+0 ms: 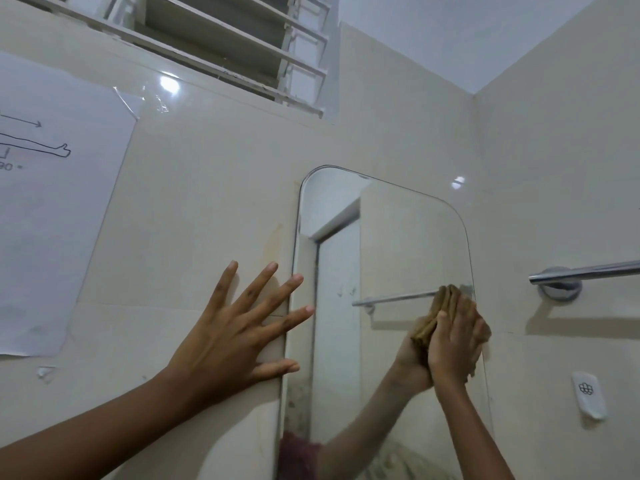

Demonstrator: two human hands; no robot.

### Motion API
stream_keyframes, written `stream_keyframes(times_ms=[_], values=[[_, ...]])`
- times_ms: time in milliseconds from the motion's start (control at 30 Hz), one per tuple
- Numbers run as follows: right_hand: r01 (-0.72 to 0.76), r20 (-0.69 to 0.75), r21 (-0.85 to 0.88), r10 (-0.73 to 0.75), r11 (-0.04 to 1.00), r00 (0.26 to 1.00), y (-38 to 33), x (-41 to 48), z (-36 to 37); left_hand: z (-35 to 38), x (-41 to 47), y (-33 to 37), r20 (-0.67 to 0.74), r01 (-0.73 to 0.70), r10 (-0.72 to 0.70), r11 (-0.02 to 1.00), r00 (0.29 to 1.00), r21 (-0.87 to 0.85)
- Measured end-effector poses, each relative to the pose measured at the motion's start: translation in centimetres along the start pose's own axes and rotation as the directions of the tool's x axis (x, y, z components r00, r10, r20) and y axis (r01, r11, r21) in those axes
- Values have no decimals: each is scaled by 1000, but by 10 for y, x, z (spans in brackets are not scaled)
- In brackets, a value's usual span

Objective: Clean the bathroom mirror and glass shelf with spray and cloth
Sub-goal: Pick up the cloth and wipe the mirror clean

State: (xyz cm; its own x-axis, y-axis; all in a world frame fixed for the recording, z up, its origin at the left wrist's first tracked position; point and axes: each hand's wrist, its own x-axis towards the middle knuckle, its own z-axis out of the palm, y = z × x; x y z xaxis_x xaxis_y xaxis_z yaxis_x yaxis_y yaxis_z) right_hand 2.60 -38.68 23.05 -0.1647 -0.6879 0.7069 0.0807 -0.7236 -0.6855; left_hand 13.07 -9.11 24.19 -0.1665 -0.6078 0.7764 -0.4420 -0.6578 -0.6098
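Since the right hand (453, 344) works the cloth (450, 296) close to the right edge of the mirror (391, 244), about halfway up the glass, the step in hand looks like wiping the mirror. The job probably goes best with firm, even pressure and overlapping strokes that run right out to the rim. A faint haze and specks show low on the left of the glass, near the bottom of the view, so that area likely needs passes too. Refolding to a fresh face of the cloth should help avoid smears. The curved top corners sit far up and would call for a longer reach. Neither the spray nor the glass shelf is in view.

The right hand grasps the folded brown cloth, fingers close together and laid over the wad, pushing it against the glass. The thumb is hidden, and the forearm rises steeply from the lower right. The hand's reflection meets it in the mirror.

The left hand (232, 337) is released and holds nothing. It lies flat on the wall tile (194, 188) just left of the mirror, fingers spread wide, with the fingertips reaching the mirror's left edge. The arm stretches in from the lower left, seemingly as a brace.

To the right of the mirror a chrome towel bar (588, 271) is fixed to the wall, well apart from the cloth.
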Motion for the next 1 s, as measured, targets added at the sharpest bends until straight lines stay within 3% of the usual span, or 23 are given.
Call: stream_keyframes(times_ms=[233, 467, 633, 767, 867, 1000], values=[[4, 58, 52, -7, 999, 998, -74, 78, 12, 0, -1, 0, 10, 8, -8, 1000, 1000, -21], [274, 125, 138, -292, 952, 948, -163, 77, 40, 0, -1, 0, 1, 5, -5, 1000, 1000, -27], [518, 184, 185, -547, 835, 817, -213, 21, 56, 2, -1, -1, 8, 0, 0, 1000, 1000, -23], [742, 248, 137, -748, 656, 615, -211, -23, 67, 2, -1, -2, 6, 15, -15, 1000, 1000, 3], [816, 266, 165, -821, 554, 505, -184, -42, 61, 1, -3, 0, -41, 44, -45, 999, 998, -20], [846, 263, 194, -857, 496, 442, -146, -41, 48, -1, -4, 0, -71, 45, -45, 999, 996, 5]])
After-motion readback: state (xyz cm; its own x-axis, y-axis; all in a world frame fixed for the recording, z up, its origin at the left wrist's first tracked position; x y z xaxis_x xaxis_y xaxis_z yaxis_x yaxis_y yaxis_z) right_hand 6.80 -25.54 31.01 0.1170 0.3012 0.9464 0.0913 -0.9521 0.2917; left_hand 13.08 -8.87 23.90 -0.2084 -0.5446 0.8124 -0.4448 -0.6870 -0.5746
